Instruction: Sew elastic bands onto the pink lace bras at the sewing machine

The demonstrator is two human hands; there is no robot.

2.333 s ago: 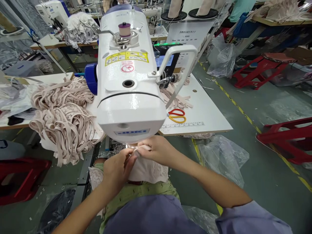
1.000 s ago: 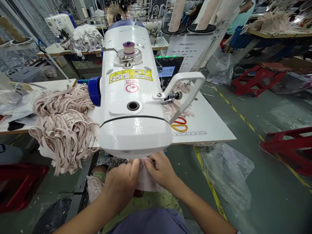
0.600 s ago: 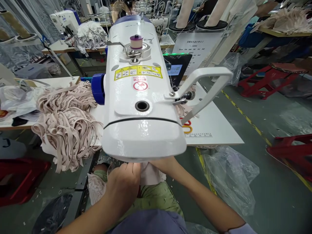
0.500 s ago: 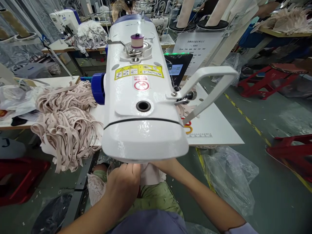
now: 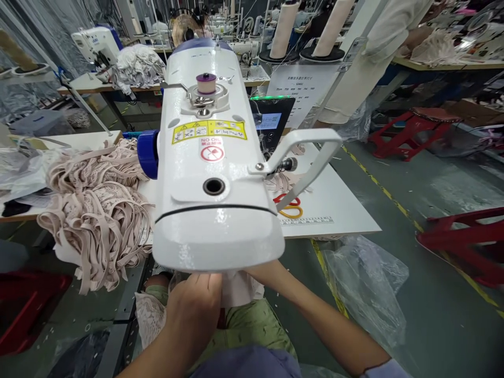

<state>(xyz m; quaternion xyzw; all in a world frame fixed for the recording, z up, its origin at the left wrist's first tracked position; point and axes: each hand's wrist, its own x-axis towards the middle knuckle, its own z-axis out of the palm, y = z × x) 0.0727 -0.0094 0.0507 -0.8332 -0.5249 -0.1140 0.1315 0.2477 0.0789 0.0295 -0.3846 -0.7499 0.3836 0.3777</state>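
My left hand [image 5: 197,304] is closed, its thumb and fingers pinched at the edge of a pale pink fabric piece [image 5: 237,290] just under the front of the white sewing machine [image 5: 220,241]. The machine head covers the fingertips. Of my right hand [image 5: 262,272] only the wrist and back edge show on the other side of the fabric. Its fingers are hidden beneath the machine head, as is the needle area. White lace [image 5: 150,318] hangs by my left knee, below the left hand.
Pale pink lace-trimmed straps [image 5: 98,226] are heaped left of the machine. Scissors with red and yellow handles [image 5: 290,210] and a printed ruler scale [image 5: 311,221] are on the right tabletop. A lever frame [image 5: 333,144] juts out rightward. Red stools [image 5: 417,128] and clear plastic [image 5: 366,283] are on the floor.
The view has shifted slightly, so the machine now appears lower and further left and the scissors show more fully. Both hands stay at the fabric under the machine head.
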